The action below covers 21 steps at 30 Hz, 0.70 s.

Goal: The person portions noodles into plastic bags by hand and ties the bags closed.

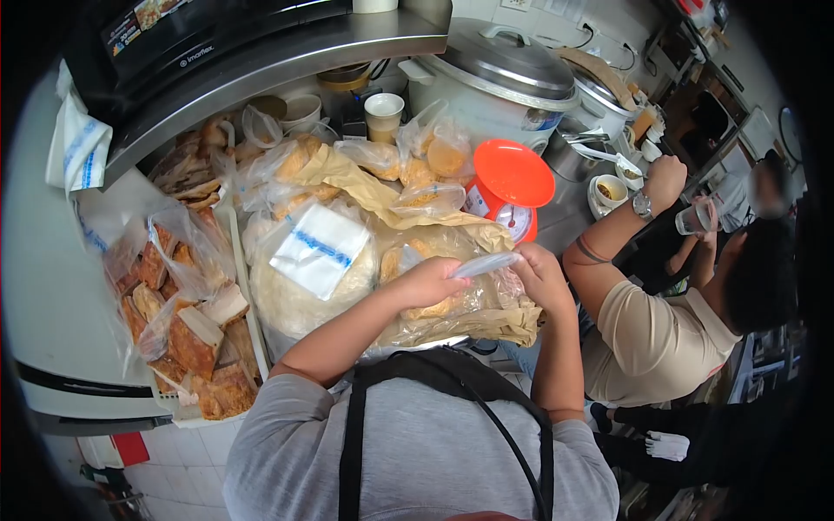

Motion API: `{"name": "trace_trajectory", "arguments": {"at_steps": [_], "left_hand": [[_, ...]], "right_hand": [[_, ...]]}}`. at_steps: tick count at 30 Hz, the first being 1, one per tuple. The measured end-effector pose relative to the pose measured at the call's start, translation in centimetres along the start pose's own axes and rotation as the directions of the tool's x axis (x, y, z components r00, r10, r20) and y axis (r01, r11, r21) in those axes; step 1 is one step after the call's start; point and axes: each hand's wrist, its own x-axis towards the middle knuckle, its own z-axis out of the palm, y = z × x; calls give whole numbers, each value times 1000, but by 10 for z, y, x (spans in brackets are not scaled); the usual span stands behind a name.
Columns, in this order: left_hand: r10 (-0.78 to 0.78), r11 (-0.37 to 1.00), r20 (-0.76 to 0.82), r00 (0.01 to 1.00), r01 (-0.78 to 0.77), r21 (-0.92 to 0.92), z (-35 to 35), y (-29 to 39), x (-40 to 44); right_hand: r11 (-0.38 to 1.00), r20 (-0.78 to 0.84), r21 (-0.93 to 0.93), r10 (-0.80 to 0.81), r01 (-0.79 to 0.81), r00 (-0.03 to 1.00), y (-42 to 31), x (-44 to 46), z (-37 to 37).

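Stretched between my two hands is a small clear plastic bag (485, 264). My left hand (432, 282) pinches its left end, and my right hand (540, 276) grips its right end. Below and behind them lie brown paper (512, 323) and clear bags with orange-brown food (430, 304). A stack of white plastic bags with blue print (320, 248) rests on a large bag of whitish contents (304, 308), left of my hands. Just behind my right hand stands a red scale (514, 174) with a round dial.
A tray of browned meat pieces (193, 339) is at the left. Large lidded cookers (495, 78), a paper cup (383, 113) and small bowls (608, 191) stand at the back. A co-worker in a beige shirt (665, 334) reaches in from the right; another person holds a clear cup (692, 219).
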Motion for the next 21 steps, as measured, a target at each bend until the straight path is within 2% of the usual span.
{"name": "trace_trajectory", "arguments": {"at_steps": [1,3,4,6,7,9,10,11,12,13,14,17,18,19,20,21], "left_hand": [[39,994,-28,999,-36,105,-4,2,-3],[132,944,-73,989,-103,312,-11,12,-11],[195,944,-30,980,-179,275,-12,17,-15],[319,928,40,947,-321,190,-10,28,-25],[332,934,84,940,-339,111,-9,42,-30],[361,932,170,917,-358,-53,1,72,-33],[422,906,31,906,-423,8,7,75,-20],[480,877,-101,871,-475,75,11,75,-3],[542,839,-305,783,-485,245,13,66,13],[610,791,-474,635,-450,415,12,52,34],[680,733,-589,436,-371,570,11,39,51],[693,720,-639,334,-284,633,-2,-1,56],[596,801,-650,471,-287,526,-6,-10,50],[501,863,-620,605,-287,417,-10,-17,48],[421,905,-609,672,-353,237,-10,-30,51],[269,940,-573,774,-342,-21,-7,-22,44]], "right_hand": [[995,48,-80,-48,52,998,1,-2,-5],[991,131,102,72,-86,989,9,-11,-12],[969,184,186,126,-160,975,12,-15,-14],[890,250,436,25,-136,968,19,-21,-15],[824,273,551,-32,-129,962,22,-21,-14],[583,171,795,52,-169,984,28,-12,6],[431,134,886,116,-171,984,31,-11,24],[226,35,969,262,-96,964,43,-10,55],[32,-35,999,419,24,907,46,-9,86],[-19,114,993,433,-117,894,24,5,107],[-66,253,966,435,-249,864,9,19,116],[229,291,892,372,-391,882,28,16,100],[704,13,670,306,-236,952,23,15,98],[974,-217,213,119,-72,969,15,16,92],[938,-326,-346,-127,7,937,8,14,83],[939,-446,-332,-240,89,862,1,14,80]]}}
